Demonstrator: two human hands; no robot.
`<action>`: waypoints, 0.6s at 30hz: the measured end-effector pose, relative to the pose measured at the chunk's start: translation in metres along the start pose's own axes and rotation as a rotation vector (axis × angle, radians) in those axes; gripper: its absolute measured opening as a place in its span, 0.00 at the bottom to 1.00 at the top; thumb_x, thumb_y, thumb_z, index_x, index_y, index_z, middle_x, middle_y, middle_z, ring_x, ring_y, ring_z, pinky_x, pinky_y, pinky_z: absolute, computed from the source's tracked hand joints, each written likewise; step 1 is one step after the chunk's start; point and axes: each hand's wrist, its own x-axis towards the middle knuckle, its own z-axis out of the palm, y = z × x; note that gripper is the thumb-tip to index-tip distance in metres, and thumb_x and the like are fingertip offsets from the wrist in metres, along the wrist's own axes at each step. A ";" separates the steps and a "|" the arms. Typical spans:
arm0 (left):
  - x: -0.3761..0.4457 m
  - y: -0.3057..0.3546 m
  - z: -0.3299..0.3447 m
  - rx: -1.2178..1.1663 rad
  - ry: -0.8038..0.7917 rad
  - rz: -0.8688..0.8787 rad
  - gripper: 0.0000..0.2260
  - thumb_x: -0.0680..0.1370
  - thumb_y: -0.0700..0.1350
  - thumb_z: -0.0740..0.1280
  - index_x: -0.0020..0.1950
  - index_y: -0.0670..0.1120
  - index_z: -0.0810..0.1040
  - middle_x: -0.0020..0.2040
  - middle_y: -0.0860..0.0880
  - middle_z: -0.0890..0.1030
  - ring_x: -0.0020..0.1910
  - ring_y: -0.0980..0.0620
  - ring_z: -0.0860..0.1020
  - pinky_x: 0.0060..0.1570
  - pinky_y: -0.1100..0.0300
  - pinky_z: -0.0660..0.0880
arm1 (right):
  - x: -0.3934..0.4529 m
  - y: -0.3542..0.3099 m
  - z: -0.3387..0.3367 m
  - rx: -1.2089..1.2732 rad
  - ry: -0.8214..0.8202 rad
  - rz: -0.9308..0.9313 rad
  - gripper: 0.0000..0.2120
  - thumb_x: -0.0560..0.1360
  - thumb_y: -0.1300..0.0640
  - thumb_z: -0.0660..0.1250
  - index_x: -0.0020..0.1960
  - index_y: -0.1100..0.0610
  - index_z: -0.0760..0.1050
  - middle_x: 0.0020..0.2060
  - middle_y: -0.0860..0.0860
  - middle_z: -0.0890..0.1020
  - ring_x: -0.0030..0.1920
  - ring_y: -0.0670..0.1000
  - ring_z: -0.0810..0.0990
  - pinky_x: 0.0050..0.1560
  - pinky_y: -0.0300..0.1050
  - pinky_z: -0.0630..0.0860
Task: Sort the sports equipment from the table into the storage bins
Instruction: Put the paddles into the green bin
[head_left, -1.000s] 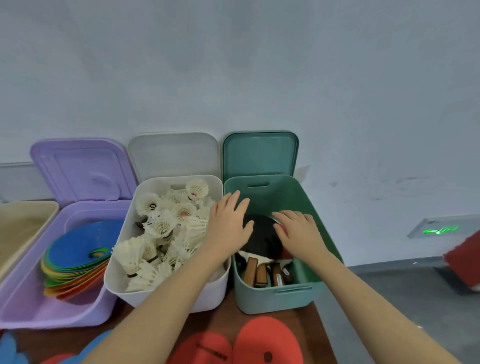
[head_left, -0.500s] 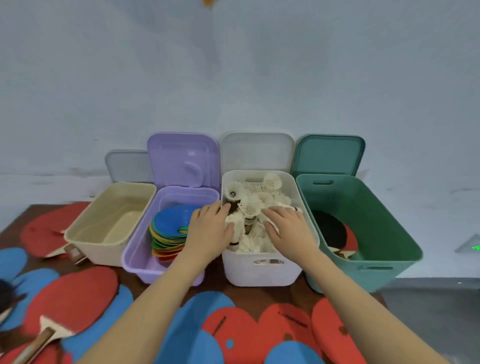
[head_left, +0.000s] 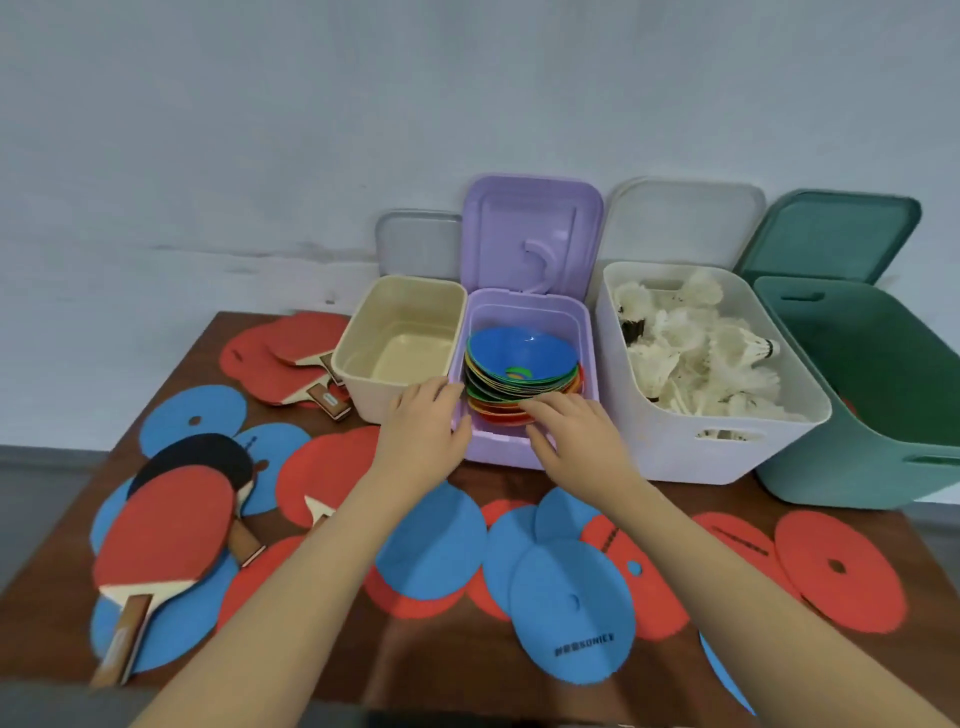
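Both hands' grip released: left hand (head_left: 422, 427) and right hand (head_left: 575, 434) flat-fingered on purple bin (head_left: 584, 332) front rim.

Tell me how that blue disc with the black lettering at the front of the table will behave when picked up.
The blue disc looks thin and lies flat on the table, so it is probably light and hard to get fingers under. It may flex when lifted by one edge. Flat as it lies, it should slide rather than roll.
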 end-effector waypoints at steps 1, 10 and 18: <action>-0.008 -0.010 0.000 0.013 -0.005 -0.020 0.18 0.73 0.48 0.61 0.60 0.42 0.76 0.58 0.44 0.78 0.55 0.41 0.75 0.51 0.50 0.69 | 0.001 -0.008 0.005 0.005 -0.020 -0.015 0.16 0.75 0.53 0.57 0.58 0.56 0.77 0.51 0.51 0.81 0.50 0.56 0.78 0.47 0.50 0.73; -0.065 -0.079 0.016 0.150 -0.123 -0.281 0.20 0.76 0.49 0.62 0.67 0.44 0.71 0.65 0.46 0.72 0.63 0.42 0.70 0.59 0.49 0.65 | 0.025 -0.054 0.061 0.097 -0.142 -0.147 0.16 0.75 0.54 0.57 0.58 0.56 0.77 0.50 0.52 0.80 0.48 0.57 0.78 0.46 0.49 0.70; -0.106 -0.142 0.021 0.165 -0.214 -0.439 0.22 0.77 0.51 0.61 0.69 0.46 0.68 0.68 0.46 0.69 0.66 0.44 0.66 0.62 0.49 0.63 | 0.022 -0.095 0.116 0.192 -0.376 -0.045 0.19 0.79 0.52 0.58 0.68 0.55 0.69 0.64 0.53 0.72 0.55 0.59 0.76 0.53 0.53 0.73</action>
